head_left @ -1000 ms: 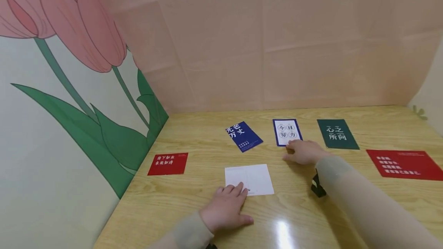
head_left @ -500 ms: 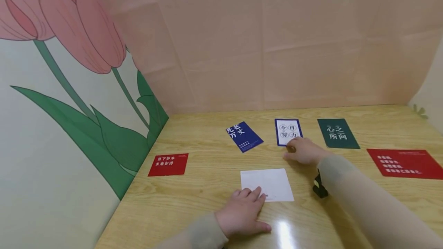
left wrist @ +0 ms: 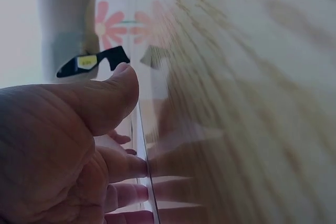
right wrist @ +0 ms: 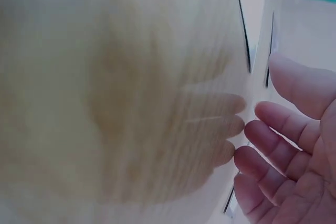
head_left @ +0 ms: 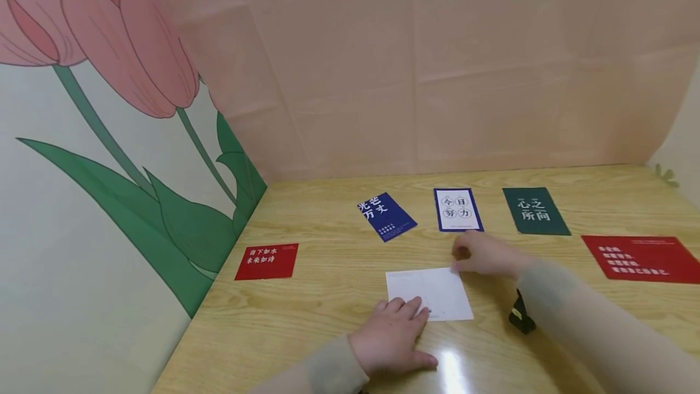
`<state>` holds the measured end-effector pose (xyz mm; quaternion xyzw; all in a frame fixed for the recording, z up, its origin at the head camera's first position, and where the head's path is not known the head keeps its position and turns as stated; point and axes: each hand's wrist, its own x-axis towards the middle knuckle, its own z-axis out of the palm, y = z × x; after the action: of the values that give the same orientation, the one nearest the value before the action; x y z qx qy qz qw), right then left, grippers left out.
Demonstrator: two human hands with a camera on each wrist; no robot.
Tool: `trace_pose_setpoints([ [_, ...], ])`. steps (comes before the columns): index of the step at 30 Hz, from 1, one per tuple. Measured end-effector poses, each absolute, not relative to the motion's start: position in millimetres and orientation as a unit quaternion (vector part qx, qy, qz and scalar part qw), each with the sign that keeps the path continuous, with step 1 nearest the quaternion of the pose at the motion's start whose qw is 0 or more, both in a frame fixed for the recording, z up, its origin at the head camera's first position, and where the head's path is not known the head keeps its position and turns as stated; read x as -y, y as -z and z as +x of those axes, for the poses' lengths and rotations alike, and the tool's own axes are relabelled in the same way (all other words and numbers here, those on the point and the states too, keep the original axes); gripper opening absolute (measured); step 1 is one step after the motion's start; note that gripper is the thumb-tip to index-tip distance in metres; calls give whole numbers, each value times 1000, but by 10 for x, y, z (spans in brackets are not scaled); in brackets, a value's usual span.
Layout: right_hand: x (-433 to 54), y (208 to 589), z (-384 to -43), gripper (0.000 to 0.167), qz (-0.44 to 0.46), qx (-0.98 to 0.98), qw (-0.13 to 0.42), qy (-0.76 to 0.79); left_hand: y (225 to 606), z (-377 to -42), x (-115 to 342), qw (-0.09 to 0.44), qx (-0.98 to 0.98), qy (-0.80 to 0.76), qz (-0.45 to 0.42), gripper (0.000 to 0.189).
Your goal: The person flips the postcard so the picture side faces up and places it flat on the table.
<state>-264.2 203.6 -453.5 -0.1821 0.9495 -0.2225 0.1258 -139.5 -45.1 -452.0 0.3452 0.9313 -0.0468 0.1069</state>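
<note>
A white card lies on the wooden table, its near left part under the fingers of my left hand. That hand has its fingers stretched flat against the card and its thumb held apart. My right hand is at the white card's far right corner, with the thumb tip close to that corner; contact there cannot be told. Loosely bent fingers of the right hand touch the table and hold nothing. Just beyond it lies a white card with a blue border, fully showing.
A dark blue card lies tilted at the back, and a green card at back right. One red card is at the left, a larger red card at the far right. A pink cloth hangs behind the table.
My left hand and the white card under it have slid right. The blue-bordered card shifted slightly right; my right hand has left its lower edge and come nearer, beside the white card.
</note>
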Motion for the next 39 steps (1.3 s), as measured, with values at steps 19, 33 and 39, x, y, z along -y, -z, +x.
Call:
trace_pose_setpoints([
  [19, -1928, 4532, -2283, 56, -179, -949, 138, 220, 4487, -1449, 404, 108, -927, 41, 356, 79],
  [33, -1884, 4486, -2269, 59, -166, -943, 164, 237, 4511, -1943, 478, 102, -936, -42, 334, 45],
  [39, -1874, 4494, -2291, 59, -167, -945, 162, 229, 4534, -2189, 538, 109, -959, -79, 248, 45],
])
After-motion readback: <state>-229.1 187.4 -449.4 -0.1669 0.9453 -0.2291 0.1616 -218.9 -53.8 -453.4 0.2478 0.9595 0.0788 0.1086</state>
